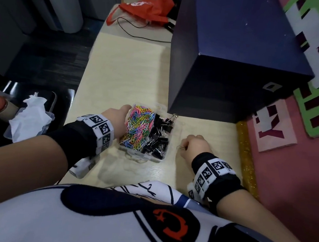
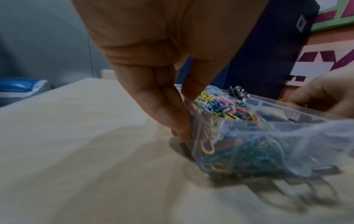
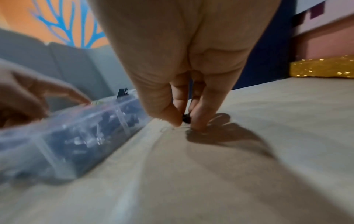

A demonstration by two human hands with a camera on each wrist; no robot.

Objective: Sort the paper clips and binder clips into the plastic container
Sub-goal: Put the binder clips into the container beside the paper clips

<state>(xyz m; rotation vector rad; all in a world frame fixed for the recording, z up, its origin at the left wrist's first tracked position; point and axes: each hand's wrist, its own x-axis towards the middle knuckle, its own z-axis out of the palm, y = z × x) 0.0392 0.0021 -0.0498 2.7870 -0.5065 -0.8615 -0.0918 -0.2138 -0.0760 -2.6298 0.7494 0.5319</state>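
Observation:
A clear plastic container (image 1: 157, 158) sits on the pale wooden table (image 1: 130, 71). Its left compartment holds coloured paper clips (image 1: 138, 128) and its right one black binder clips (image 1: 158, 139). My left hand (image 1: 118, 116) grips the container's left wall; in the left wrist view its fingers (image 2: 172, 115) lie against the outside and another digit reaches over the rim. My right hand (image 1: 186, 146) rests on the table just right of the container. In the right wrist view it pinches a small black binder clip (image 3: 186, 119) against the tabletop. The clip's wire handle (image 1: 180, 147) pokes out to the left.
A big dark blue box (image 1: 234, 60) stands close behind the container on the right. A gold glitter strip (image 1: 247, 155) runs along the table's right edge. An orange bag (image 1: 149, 6) and a black cable (image 1: 134, 34) lie at the far end. Crumpled tissue (image 1: 30, 115) sits left, off the table.

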